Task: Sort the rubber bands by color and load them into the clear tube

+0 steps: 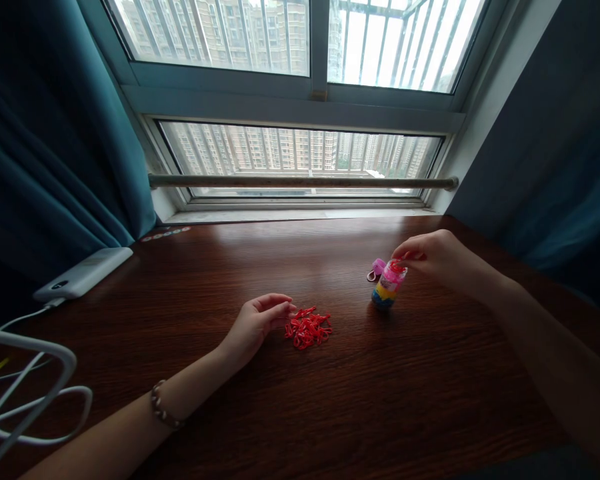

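- A dark wooden surface is seen below a window, with teal curtains at both sides.
- The left hand is laid on the surface, palm turned inward, fingers loosely curled and holding nothing; their tips are placed against the left edge of a pile of red rubber bands.
- The pile is spread flat on the surface near its middle, just right of the left hand.
- A small clear bottle is stood slightly tilted, right of the pile and apart from it; layers of blue, yellow and pink bands are seen inside, with red ones at the mouth.
- The right hand is held over the bottle's mouth, thumb and forefinger pinched together on a red band at the opening; the other fingers are curled.
- A pink cap with a small ring is lying just behind the bottle, to its left.
- A beaded bracelet is worn on the left wrist.
- A white power bank is placed at the far left edge, with a white cable attached.
- White tubing is seen at the lower left corner.
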A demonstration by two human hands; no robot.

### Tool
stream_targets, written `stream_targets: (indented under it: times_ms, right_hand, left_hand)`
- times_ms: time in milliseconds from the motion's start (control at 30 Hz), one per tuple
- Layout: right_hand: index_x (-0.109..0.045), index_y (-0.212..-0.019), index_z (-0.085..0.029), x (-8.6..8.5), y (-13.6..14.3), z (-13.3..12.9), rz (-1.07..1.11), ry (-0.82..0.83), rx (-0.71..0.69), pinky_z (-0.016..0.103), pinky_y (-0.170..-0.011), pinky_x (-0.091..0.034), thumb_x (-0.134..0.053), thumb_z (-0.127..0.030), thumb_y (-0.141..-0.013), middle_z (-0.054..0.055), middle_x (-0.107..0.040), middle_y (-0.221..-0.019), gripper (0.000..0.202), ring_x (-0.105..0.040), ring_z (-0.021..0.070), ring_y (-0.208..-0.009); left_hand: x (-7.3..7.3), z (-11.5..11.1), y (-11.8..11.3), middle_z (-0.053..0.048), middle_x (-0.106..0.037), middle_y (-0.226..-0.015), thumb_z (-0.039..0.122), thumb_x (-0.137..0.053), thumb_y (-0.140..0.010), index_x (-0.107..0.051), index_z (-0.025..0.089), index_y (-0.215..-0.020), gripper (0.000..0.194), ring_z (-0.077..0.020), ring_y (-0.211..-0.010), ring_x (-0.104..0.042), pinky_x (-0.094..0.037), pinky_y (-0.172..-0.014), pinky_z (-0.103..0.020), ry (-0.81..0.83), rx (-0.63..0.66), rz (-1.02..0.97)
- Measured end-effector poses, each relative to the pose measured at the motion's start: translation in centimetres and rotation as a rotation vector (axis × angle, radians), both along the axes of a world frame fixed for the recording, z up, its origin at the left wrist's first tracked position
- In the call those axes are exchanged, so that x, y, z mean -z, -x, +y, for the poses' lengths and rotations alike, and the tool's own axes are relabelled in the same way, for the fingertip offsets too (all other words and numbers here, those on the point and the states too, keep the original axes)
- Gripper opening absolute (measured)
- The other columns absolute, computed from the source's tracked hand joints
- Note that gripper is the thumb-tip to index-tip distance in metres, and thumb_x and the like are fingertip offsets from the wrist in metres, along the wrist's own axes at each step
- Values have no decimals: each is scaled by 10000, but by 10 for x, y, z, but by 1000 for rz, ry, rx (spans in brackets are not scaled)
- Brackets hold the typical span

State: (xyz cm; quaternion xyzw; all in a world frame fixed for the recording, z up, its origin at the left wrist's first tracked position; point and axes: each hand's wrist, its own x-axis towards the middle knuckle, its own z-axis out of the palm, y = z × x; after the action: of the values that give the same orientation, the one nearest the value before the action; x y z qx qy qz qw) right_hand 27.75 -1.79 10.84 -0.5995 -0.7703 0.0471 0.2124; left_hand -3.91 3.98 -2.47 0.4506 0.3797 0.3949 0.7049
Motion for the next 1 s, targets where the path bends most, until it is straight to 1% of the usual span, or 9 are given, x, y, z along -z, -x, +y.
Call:
stream_targets:
  times_ms: [167, 267, 400, 567, 733, 867, 1000]
  right_hand:
    - [-665, -850, -185, -4, 0, -9, -12, -30, -4, 236, -634, -466, -512, -204, -764, 22, -679, -782, 177, -620, 157, -708]
    - [-630, -936, -194, 0, 1, -12, -76, -8, -12, 238, -635, -463, -490, -188, -775, 29, -673, -826, 213, -618, 159, -726]
    - [-537, -1075, -174, 8, 0, -13, -122, 21, -19, 243, -652, -462, -489, -179, -768, 63, -664, -895, 311, -617, 176, -780]
    - [-444, -1192, -187, 15, -2, -9, -90, 148, -45, 214, -530, -438, -508, -214, -759, 46, -677, -776, 439, -616, 154, -613]
    - [-389, -1233, -178, 17, 0, 2, -87, 292, -48, 199, -418, -392, -447, -242, -801, 29, -656, -672, 441, -540, 110, -417]
    - [-426, -1193, -176, 16, 5, 10, -93, 426, -27, 193, -324, -334, -426, -255, -813, 18, -618, -571, 389, -501, 108, -342]
    - [-499, -1084, -164, 12, 14, 13, -121, 470, -70, 205, -329, -337, -414, -279, -830, 30, -612, -526, 292, -512, 118, -333]
  left_hand:
    - [2, 1, 1, -74, -679, -771, 214, -686, -665, -604, 111, -834, 214, -150, -711, -640, -511, -702, -256, -2, 4, 0]
    - [3, 1, 1, -77, -679, -772, 218, -691, -658, -604, 114, -837, 224, -156, -712, -642, -513, -702, -263, 5, 0, 4]
    - [4, 1, 1, -77, -680, -778, 222, -698, -649, -606, 120, -840, 235, -158, -714, -642, -515, -704, -266, 11, -2, 15]
    - [5, 0, 1, -76, -680, -773, 233, -700, -642, -610, 121, -831, 237, -157, -708, -640, -512, -706, -271, 7, -9, 28]
    - [5, -1, -1, -85, -678, -774, 262, -701, -635, -608, 113, -834, 265, -169, -693, -640, -512, -689, -289, -36, -14, 47]
    - [4, -1, 0, -86, -679, -781, 281, -694, -639, -610, 114, -838, 273, -171, -704, -637, -508, -693, -291, -83, -16, 73]
    - [2, -1, 1, -88, -677, -774, 301, -675, -658, -611, 112, -832, 266, -173, -710, -632, -507, -679, -281, -164, -26, 130]
